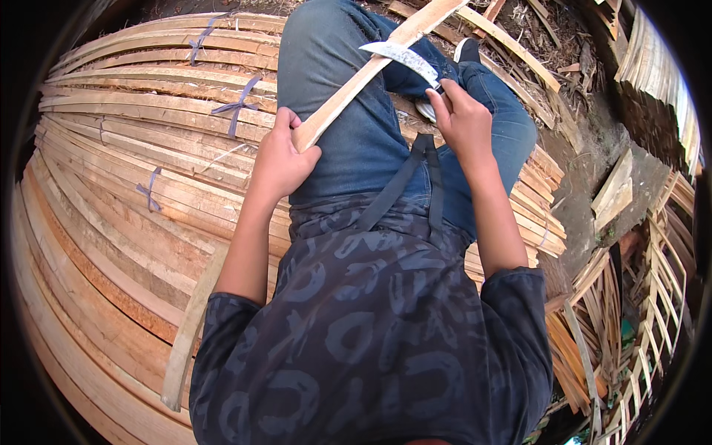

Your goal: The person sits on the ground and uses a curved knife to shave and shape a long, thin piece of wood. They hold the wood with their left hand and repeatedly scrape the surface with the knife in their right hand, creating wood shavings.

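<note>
My left hand (282, 157) is closed round the near end of a long pale wooden slat (347, 93). The slat slants up and to the right across my raised knee, and its far end leaves the picture at the top. My right hand (466, 119) grips a curved knife (406, 59), whose handle is mostly hidden by the fingers. The pointed, whitish blade lies across the slat and curves to the left. From this view I cannot tell how deep the edge sits in the wood.
Bundles of wooden slats (159, 119) tied with blue-grey strips (237, 107) spread beneath me and to the left. A loose board (194, 326) lies by my left elbow. Thin wood strips (586, 348) and a lattice-like stack (660, 297) stand at the right. Offcuts litter the ground ahead.
</note>
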`<move>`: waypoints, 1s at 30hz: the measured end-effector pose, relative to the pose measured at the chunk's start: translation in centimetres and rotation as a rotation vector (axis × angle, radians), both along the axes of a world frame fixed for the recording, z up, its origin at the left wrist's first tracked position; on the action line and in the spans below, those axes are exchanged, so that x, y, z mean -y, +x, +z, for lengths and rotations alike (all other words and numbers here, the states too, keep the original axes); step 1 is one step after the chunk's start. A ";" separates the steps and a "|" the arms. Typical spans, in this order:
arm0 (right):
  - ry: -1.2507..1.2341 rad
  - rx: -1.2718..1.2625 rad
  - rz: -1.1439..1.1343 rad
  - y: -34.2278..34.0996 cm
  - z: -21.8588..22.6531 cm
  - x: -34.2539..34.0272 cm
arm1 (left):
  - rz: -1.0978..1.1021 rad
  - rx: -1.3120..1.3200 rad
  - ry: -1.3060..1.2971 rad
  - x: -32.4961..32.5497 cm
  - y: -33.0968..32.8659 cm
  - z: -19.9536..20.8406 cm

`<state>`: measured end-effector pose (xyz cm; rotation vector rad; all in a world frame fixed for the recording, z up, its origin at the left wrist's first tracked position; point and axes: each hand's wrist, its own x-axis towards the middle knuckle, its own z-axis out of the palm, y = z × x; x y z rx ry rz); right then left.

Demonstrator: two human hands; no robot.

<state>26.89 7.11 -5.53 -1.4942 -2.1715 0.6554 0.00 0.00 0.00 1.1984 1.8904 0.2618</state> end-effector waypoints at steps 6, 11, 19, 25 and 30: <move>-0.079 -0.079 0.120 -0.6 1.5 3.5 | 0.011 0.190 0.033 0.8 -0.1 -0.6; -0.220 -0.207 0.003 -0.8 1.1 3.5 | 0.076 0.536 -0.190 -0.1 -3.3 -1.3; -0.296 -0.250 -0.024 -0.9 1.3 4.0 | 0.116 0.537 -0.424 -2.1 -4.2 1.8; -0.299 -0.228 -0.006 -2.6 2.7 3.1 | 0.023 0.438 -0.380 -1.5 -1.4 3.5; -0.293 -0.176 0.061 -3.5 2.6 2.9 | 0.037 0.433 -0.299 0.2 0.8 2.4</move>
